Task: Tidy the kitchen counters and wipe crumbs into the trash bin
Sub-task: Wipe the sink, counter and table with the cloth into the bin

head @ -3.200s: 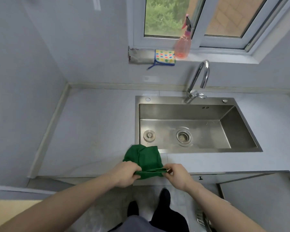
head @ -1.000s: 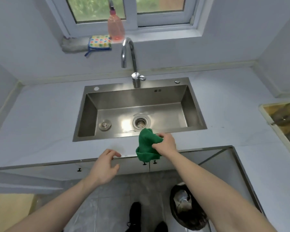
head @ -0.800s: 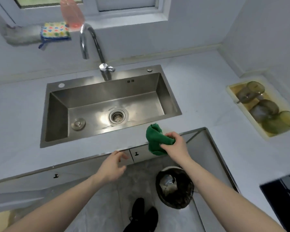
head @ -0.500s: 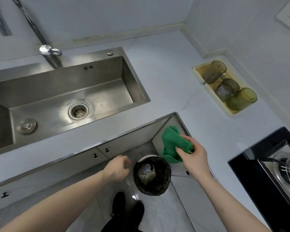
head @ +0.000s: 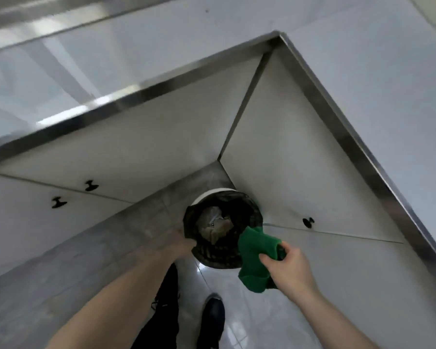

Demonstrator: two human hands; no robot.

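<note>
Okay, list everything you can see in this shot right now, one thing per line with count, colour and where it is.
trash bin: one, white rim with black liner, on the floor in the corner under the counter, scrunched waste inside
green cloth: one, green, bunched over the bin's right rim
counter: one, pale grey with a metal edge strip, L-shaped across top and right
cabinet doors: several, off-white, below the counter
cabinet knobs: three, black, two at left, one at right
floor: grey tiles, bottom
shoes: dark, bottom centre, one clearly seen
left hand: at the bin's left rim, blurred
right hand: grips the green cloth
</note>
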